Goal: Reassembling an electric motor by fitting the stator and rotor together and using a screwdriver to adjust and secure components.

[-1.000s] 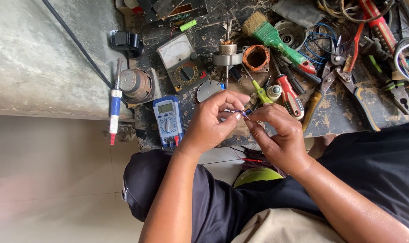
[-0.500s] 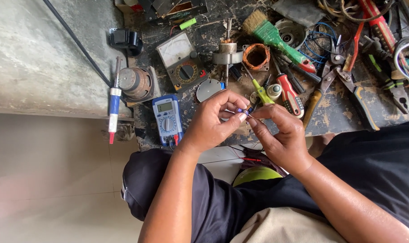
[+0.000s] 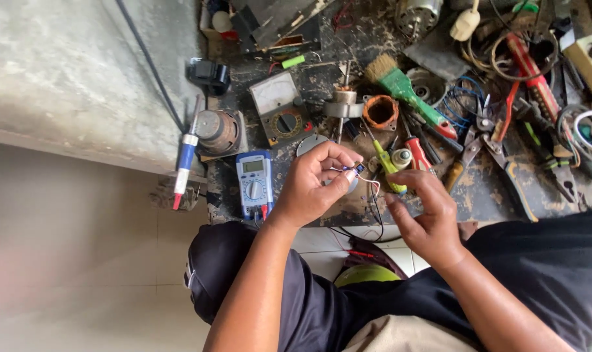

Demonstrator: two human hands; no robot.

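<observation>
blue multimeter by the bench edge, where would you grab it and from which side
Grip the blue multimeter across its long side edges at mid-body, coming from above. It lies flat, face up, so the sides are exposed. The left hand is nearest, but it pinches a small wired part.

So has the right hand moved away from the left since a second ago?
Yes. The right hand has drawn back from the left hand, toward the body, below the yellow screwdriver.
</observation>
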